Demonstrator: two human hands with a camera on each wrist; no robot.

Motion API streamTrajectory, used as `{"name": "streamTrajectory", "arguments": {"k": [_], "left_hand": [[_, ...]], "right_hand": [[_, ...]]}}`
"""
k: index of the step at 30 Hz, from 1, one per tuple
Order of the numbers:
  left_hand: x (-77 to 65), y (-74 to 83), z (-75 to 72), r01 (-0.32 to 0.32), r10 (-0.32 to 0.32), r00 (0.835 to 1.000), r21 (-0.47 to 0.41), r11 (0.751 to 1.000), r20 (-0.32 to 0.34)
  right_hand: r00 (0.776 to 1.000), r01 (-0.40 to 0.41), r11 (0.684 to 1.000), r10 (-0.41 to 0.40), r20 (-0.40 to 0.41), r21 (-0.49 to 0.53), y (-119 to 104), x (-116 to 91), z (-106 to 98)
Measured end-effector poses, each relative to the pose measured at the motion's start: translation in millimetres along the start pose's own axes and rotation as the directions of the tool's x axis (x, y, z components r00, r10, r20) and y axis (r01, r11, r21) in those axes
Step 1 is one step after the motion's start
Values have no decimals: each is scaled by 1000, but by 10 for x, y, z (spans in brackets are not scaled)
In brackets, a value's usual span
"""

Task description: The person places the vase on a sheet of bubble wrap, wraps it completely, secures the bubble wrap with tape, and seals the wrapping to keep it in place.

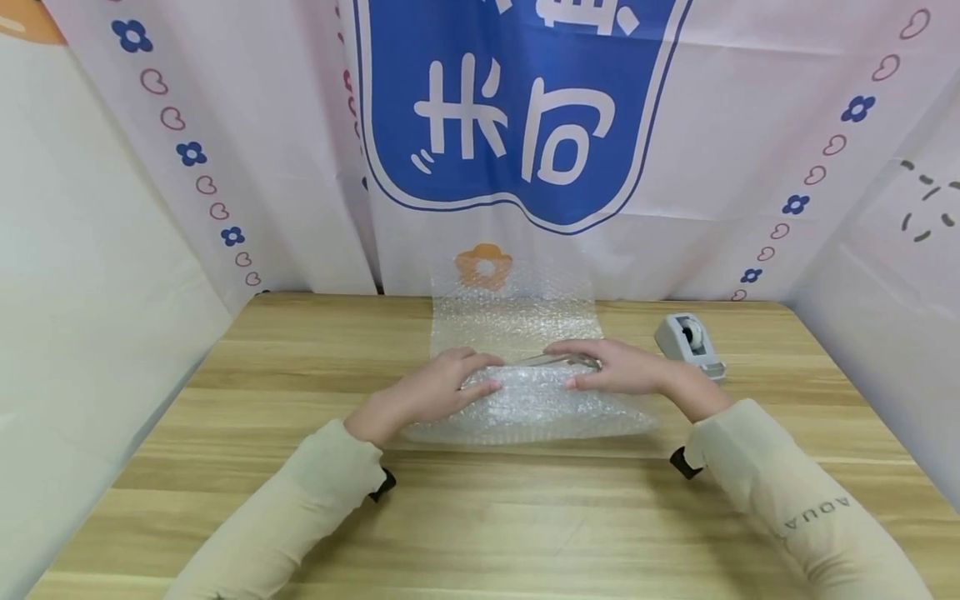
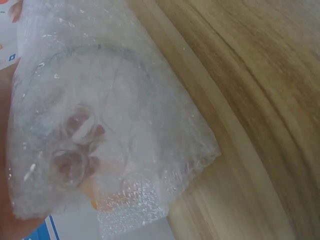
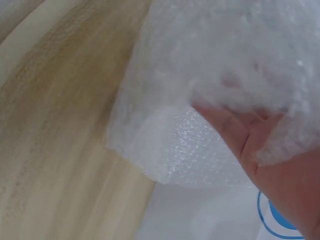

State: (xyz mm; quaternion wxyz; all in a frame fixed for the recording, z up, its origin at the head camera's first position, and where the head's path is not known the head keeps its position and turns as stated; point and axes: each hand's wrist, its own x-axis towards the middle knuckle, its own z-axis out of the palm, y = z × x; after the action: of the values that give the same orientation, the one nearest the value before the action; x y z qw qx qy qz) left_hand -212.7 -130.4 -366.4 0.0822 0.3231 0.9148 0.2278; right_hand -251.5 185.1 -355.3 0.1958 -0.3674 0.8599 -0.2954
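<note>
A length of bubble wrap (image 1: 525,408) lies on the table, its front part folded over a clear, glass-like object (image 1: 551,360) whose edge shows between the hands. In the left wrist view, a curved rim shows through the bubble wrap (image 2: 115,100); the object's exact kind is hidden. My left hand (image 1: 450,385) grips the wrapped bundle at its left side, thumb on the near face and fingers over the top. At the right side my right hand (image 1: 618,367) holds it likewise. The right wrist view has my right hand (image 3: 280,150) partly covered by bubble wrap (image 3: 210,55).
A grey tape dispenser (image 1: 690,343) with a roll of tape stands beyond the right hand. The unrolled bubble wrap runs back to the table's far edge, against a printed curtain (image 1: 300,208). The wooden table (image 1: 480,525) extends toward the person.
</note>
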Motion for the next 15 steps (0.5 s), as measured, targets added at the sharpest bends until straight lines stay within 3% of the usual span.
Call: {"name": "streamTrajectory", "arguments": {"k": [4, 8, 12, 15], "left_hand": [[20, -32, -2, 8, -7, 1000, -31, 999, 17], [28, -47, -17, 37, -34, 999, -74, 997, 36], [40, -58, -27, 46, -42, 998, -82, 996, 46], [63, -67, -32, 37, -33, 998, -83, 996, 51]], "right_hand": [[999, -13, 992, 8, -43, -124, -86, -79, -44], [988, -21, 950, -29, -155, -311, -244, -161, -48], [958, 54, 881, -178, -224, -470, -366, -186, 76], [936, 88, 809, -266, -230, -581, -386, -174, 229]]}}
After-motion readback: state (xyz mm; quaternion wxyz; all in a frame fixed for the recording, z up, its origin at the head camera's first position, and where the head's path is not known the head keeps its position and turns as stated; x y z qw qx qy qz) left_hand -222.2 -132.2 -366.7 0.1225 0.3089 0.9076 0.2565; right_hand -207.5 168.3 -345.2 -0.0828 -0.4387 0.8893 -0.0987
